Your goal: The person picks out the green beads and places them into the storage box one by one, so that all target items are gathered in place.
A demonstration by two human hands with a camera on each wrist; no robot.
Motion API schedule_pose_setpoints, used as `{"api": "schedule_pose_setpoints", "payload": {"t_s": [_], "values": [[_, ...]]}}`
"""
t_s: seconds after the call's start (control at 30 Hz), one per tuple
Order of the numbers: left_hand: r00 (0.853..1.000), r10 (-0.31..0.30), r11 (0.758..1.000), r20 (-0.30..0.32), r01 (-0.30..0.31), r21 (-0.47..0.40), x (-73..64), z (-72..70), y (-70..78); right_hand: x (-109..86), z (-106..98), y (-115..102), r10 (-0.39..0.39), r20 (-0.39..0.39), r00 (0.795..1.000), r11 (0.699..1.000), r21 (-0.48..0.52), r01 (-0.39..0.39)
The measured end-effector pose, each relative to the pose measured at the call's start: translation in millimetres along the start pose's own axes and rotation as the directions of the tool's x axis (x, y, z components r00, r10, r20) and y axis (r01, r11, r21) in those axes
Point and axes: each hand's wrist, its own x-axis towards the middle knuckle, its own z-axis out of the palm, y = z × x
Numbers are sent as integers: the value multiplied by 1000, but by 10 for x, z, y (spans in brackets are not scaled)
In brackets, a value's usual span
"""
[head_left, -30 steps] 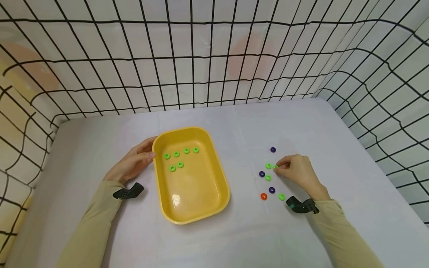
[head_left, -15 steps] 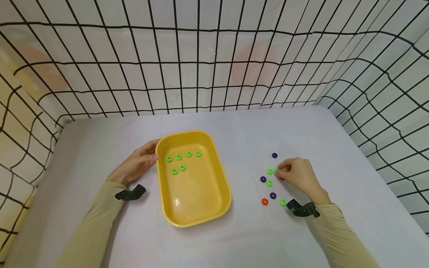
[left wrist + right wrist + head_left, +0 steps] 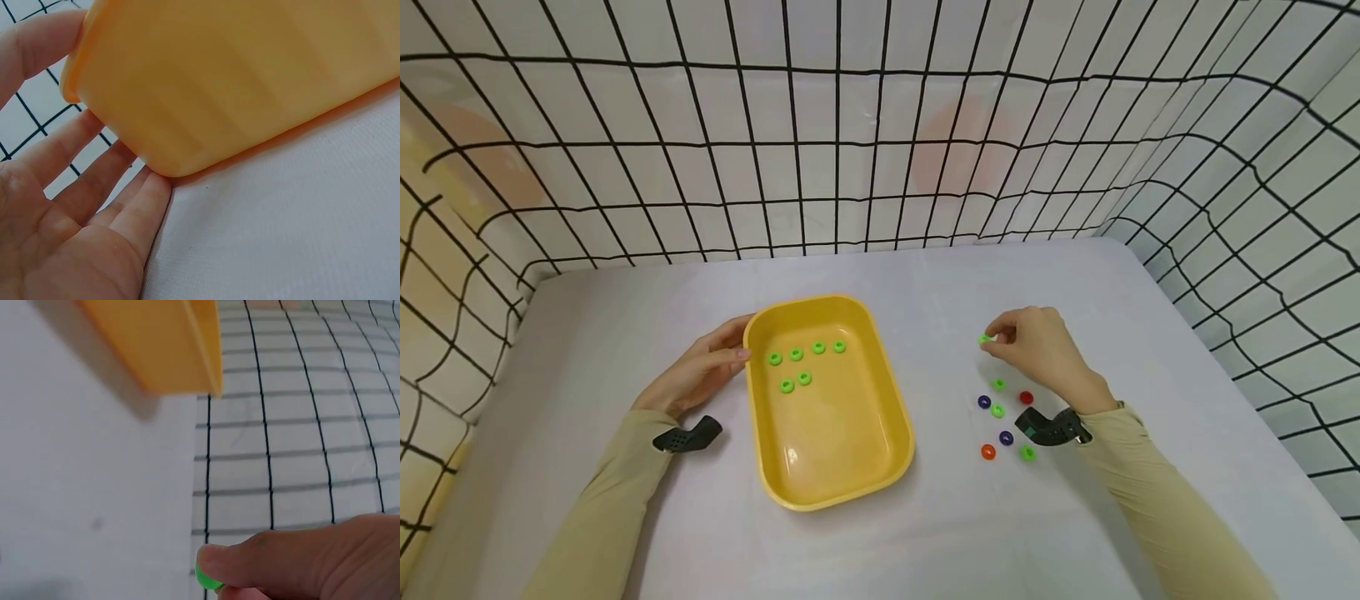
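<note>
In the head view, a yellow tray (image 3: 857,479) lies on the white table with several green ring-shaped beads (image 3: 796,354) towards its far end. My left hand (image 3: 703,362) holds the tray's left side near the far corner. In the left wrist view, the thumb (image 3: 47,40) touches the rim and the fingers lie against the outer wall. To the tray's right, my right hand (image 3: 1037,346) pinches a green ring bead (image 3: 206,575) between thumb and finger, above the table. Nearer me lie loose beads: green (image 3: 997,411), purple (image 3: 1006,437), red (image 3: 1026,397) and orange-red (image 3: 988,452).
A black wire grid (image 3: 857,146) stands round the back and sides of the table (image 3: 925,550). Bare cloth separates the tray from the loose beads. A dark camera sits on each wrist.
My right hand has picked up a green bead and moved it up and left, away from the others. This uncovers the red bead; a purple one is now hidden. The left hand keeps holding the tray.
</note>
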Motion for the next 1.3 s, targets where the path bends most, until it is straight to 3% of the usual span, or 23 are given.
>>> {"api": "schedule_pose_setpoints", "payload": {"t_s": [0.13, 0.3, 0.57, 0.93, 1.07, 1.3], "values": [[1000, -15, 1000, -1, 15, 9, 1, 0, 14, 260, 15, -337, -74, 37, 997, 997, -36, 75], [999, -38, 999, -5, 38, 23, 28, -1, 12, 569, 120, -821, -182, 124, 976, 979, -68, 191], [1000, -24, 1000, 18, 23, 19, 77, -2, -10, 843, 420, -1372, -222, 273, 936, 958, -116, 261], [999, -41, 999, -24, 41, -4, 1, 16, 23, 958, 900, -1598, -205, 456, 866, 941, -153, 303], [999, -32, 999, -26, 32, -10, -4, 18, 29, 963, 981, -1600, -202, 468, 860, 937, -164, 310], [1000, -10, 999, -12, 9, -36, 7, 19, 27, 960, 1027, -1546, -175, 453, 874, 953, -146, 266]]}}
